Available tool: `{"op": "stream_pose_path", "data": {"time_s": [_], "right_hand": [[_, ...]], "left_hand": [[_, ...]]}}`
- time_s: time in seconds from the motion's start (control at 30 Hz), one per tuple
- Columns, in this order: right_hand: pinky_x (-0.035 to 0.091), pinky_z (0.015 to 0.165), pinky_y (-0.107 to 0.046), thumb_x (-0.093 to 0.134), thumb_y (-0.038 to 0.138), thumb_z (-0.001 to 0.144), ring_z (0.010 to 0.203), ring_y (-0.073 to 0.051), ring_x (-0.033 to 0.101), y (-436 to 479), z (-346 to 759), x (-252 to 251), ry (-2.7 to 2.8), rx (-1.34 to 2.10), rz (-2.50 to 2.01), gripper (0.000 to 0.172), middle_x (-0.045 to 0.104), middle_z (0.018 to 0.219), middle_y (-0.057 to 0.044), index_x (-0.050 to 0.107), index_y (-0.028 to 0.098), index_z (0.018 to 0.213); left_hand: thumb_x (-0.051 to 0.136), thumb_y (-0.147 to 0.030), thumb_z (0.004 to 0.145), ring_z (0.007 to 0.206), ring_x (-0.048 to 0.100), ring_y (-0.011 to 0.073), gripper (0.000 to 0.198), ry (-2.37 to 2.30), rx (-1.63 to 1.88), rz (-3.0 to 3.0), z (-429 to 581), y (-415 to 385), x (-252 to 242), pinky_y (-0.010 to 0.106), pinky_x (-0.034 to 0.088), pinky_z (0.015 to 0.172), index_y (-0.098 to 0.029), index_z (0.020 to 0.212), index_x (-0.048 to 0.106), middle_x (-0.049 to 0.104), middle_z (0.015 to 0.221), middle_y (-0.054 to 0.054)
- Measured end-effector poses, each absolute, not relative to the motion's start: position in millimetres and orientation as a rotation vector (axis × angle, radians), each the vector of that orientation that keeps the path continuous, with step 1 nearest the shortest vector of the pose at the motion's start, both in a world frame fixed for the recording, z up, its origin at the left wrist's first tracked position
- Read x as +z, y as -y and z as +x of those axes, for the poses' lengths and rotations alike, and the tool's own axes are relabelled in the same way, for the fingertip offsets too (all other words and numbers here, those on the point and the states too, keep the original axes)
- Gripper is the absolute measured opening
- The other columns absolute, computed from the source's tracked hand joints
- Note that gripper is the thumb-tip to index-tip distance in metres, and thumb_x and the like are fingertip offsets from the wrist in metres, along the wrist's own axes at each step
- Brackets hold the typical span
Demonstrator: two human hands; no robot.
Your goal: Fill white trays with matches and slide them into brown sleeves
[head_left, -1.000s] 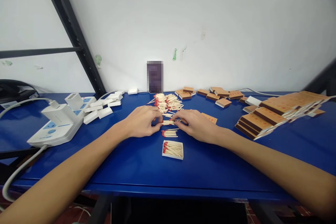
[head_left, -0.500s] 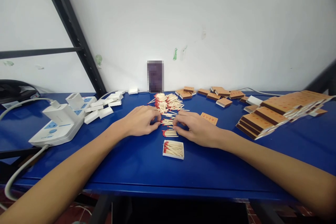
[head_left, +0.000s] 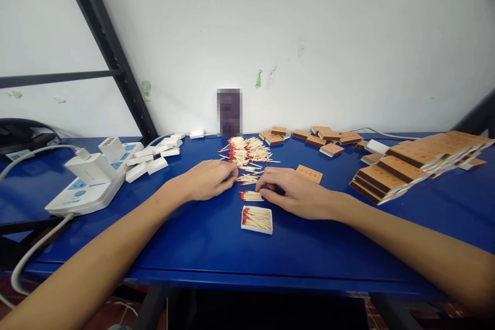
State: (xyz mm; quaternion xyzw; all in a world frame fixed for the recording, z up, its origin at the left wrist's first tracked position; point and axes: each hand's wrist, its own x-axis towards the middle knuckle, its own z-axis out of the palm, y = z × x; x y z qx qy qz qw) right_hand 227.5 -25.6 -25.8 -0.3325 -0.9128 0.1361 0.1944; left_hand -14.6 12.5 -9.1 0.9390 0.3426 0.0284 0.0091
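Observation:
Between my two hands on the blue table lie loose red-tipped matches (head_left: 248, 179) in a small uneven row. My left hand (head_left: 209, 179) rests at their red heads, fingers curled, the thumb a little apart from the index finger. On the other side my right hand (head_left: 292, 191) is at the stick ends, thumb and forefinger parted, gripping nothing visible. Closer to me is a neat row of matches (head_left: 251, 196), near the right thumb. Nearest of all sits a white matchbox tray (head_left: 243, 223) filled with matches. A big heap of matches (head_left: 247, 150) lies beyond the hands.
White trays (head_left: 157, 165) are piled at left beside a power strip (head_left: 96, 191) with chargers. Matchbox sleeves (head_left: 328, 135) are scattered at the back right; stacked matchboxes (head_left: 390, 178) stand at right. A flat orange card-like piece (head_left: 309, 174) lies behind my right hand. A pixelated dark rectangle (head_left: 230, 113) leans on the wall.
My right hand has shifted slightly towards me and its thumb is nearer the neat row. The matches between the hands look a little more spread. My left hand has barely moved.

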Motion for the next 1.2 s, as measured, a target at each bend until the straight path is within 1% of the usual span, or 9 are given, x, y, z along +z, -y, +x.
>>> {"op": "stream_pose_path", "data": {"time_s": [0.3, 0.43, 0.53, 0.67, 0.77, 0.83, 0.9, 1.03, 1.2], "right_hand": [[0.038, 0.063, -0.027, 0.048, 0.022, 0.092, 0.065, -0.014, 0.051, 24, 232, -27, 2.515, 0.311, -0.929, 0.015, 0.058, 0.07, 0.0, 0.062, 0.019, 0.09], [0.035, 0.056, -0.025, 0.048, 0.02, 0.089, 0.054, -0.011, 0.045, 25, 232, -26, 2.405, 0.288, -0.939, 0.016, 0.054, 0.061, 0.003, 0.063, 0.018, 0.083], [0.033, 0.054, -0.025, 0.049, 0.021, 0.089, 0.05, -0.01, 0.043, 25, 233, -25, 2.415, 0.294, -0.958, 0.015, 0.05, 0.057, 0.004, 0.063, 0.018, 0.084], [0.035, 0.059, -0.026, 0.054, 0.031, 0.091, 0.059, -0.013, 0.046, 25, 233, -25, 2.547, 0.25, -0.961, 0.017, 0.053, 0.066, 0.002, 0.064, 0.018, 0.092], [0.038, 0.064, -0.027, 0.056, 0.04, 0.091, 0.07, -0.015, 0.051, 24, 232, -26, 2.594, 0.245, -0.953, 0.024, 0.058, 0.08, -0.003, 0.065, 0.018, 0.096], [0.038, 0.064, -0.028, 0.057, 0.042, 0.091, 0.071, -0.016, 0.051, 24, 231, -28, 2.59, 0.263, -0.959, 0.026, 0.058, 0.081, -0.003, 0.066, 0.018, 0.094], [0.038, 0.063, -0.027, 0.056, 0.039, 0.091, 0.069, -0.015, 0.051, 23, 229, -31, 2.563, 0.279, -0.965, 0.023, 0.057, 0.077, -0.002, 0.066, 0.019, 0.09], [0.038, 0.063, -0.026, 0.058, 0.031, 0.09, 0.065, -0.013, 0.051, 22, 225, -35, 2.496, 0.306, -0.988, 0.015, 0.055, 0.072, 0.0, 0.065, 0.019, 0.083], [0.038, 0.062, -0.026, 0.059, 0.021, 0.085, 0.066, -0.013, 0.052, 22, 223, -38, 2.48, 0.33, -1.019, 0.005, 0.057, 0.073, 0.001, 0.061, 0.019, 0.081]], "left_hand": [[0.038, -0.026, 0.096, 0.069, 0.053, 0.0155, 0.017, -1.017, 0.201, 2.995, -10, -7, -7, 0.028, 0.035, 0.063, -0.018, 0.09, 0.052, 0.061, 0.082, 0.002], [0.04, -0.025, 0.096, 0.073, 0.056, 0.0145, 0.018, -0.908, 0.203, 2.958, -2, 0, -6, 0.027, 0.039, 0.067, -0.018, 0.093, 0.057, 0.064, 0.086, 0.002], [0.043, -0.025, 0.096, 0.077, 0.058, 0.0147, 0.019, -0.85, 0.188, 2.95, 1, 3, -7, 0.026, 0.04, 0.069, -0.019, 0.094, 0.061, 0.065, 0.087, 0.001], [0.042, -0.026, 0.097, 0.084, 0.06, 0.0161, 0.022, -0.851, 0.2, 2.929, 2, 6, -6, 0.027, 0.042, 0.076, -0.019, 0.101, 0.063, 0.067, 0.095, 0.003], [0.042, -0.038, 0.099, 0.084, 0.06, 0.0177, 0.03, -0.861, 0.176, 2.946, 1, 7, -5, 0.029, 0.042, 0.076, -0.019, 0.106, 0.064, 0.065, 0.093, 0.004], [0.042, -0.046, 0.098, 0.082, 0.059, 0.0184, 0.036, -0.853, 0.154, 2.969, 1, 8, -4, 0.029, 0.042, 0.074, -0.02, 0.107, 0.065, 0.063, 0.09, 0.004], [0.044, -0.049, 0.097, 0.081, 0.059, 0.0182, 0.038, -0.842, 0.146, 2.985, 1, 8, -4, 0.029, 0.042, 0.072, -0.021, 0.107, 0.066, 0.062, 0.087, 0.004], [0.048, -0.046, 0.096, 0.08, 0.057, 0.0171, 0.033, -0.856, 0.163, 2.965, 2, 8, -3, 0.028, 0.04, 0.069, -0.02, 0.101, 0.068, 0.06, 0.087, 0.004], [0.051, -0.036, 0.094, 0.08, 0.057, 0.0166, 0.02, -0.917, 0.146, 2.825, 5, 11, -3, 0.028, 0.04, 0.07, -0.019, 0.095, 0.061, 0.062, 0.089, 0.002]]}}
